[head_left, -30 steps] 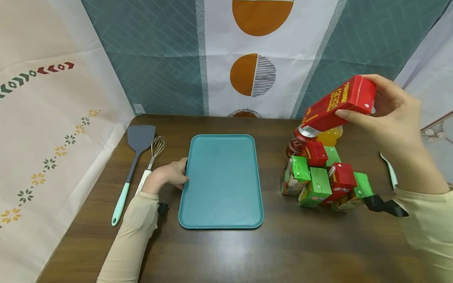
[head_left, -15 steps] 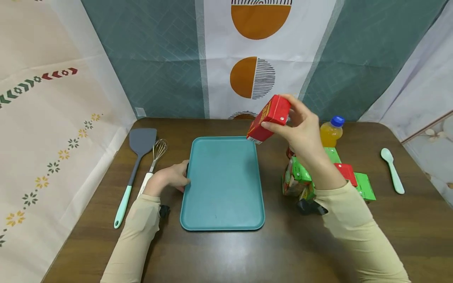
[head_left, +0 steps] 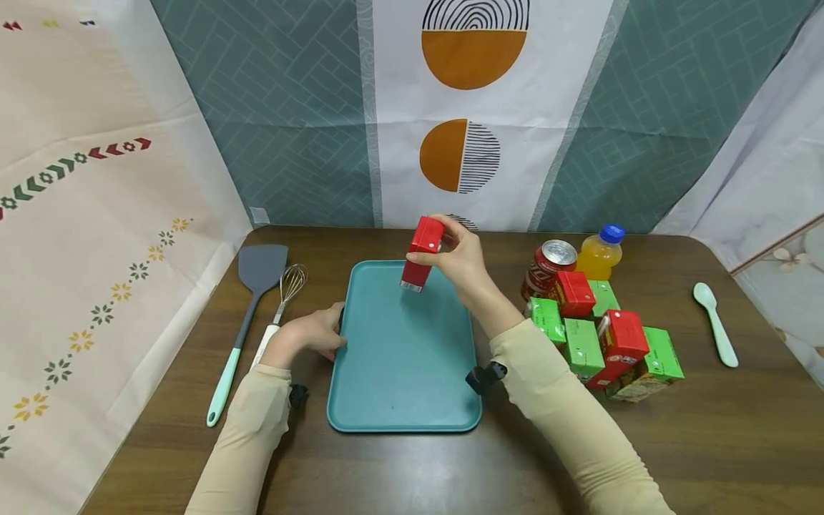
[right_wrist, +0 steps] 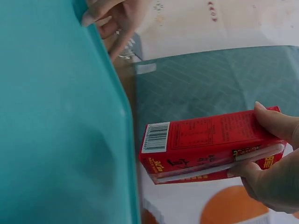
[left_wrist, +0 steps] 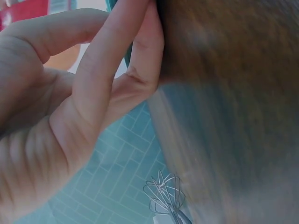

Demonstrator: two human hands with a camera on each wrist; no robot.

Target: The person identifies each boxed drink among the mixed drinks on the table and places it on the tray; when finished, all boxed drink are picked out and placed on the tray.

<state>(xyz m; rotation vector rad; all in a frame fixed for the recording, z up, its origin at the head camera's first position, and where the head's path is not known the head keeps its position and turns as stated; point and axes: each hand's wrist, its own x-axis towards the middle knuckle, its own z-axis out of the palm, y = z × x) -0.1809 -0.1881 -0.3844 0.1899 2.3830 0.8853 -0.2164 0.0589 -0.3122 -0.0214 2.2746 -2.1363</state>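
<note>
Carton (right_wrist: 201, 147), red, with a straw lying along one side, held tilted over the far part of a teal tray (head_left: 405, 372), its barcode end lowest and apart from the surface. The right hand (head_left: 460, 261) is closed only to the width of the carton, pinching its upper end between thumb and fingers. The left hand (head_left: 309, 332) is nearly closed on the tray's left edge, thumb over the rim and bent fingers at the side, seemingly to steady it. To the right of the tray stands a cluster of green and red boxes (head_left: 584, 347), with a drink can (head_left: 543, 272) and a bottle (head_left: 599, 255) at its far side. The step in hand is judged to be the carrying of the carton onto the tray, with release not yet made. The next move would call for lowering the barcode end, bringing the carton upright, and loosening the pinch only once the base sits flat; the left hand should hold the rim meanwhile. The exact height of the gap cannot be told.
</note>
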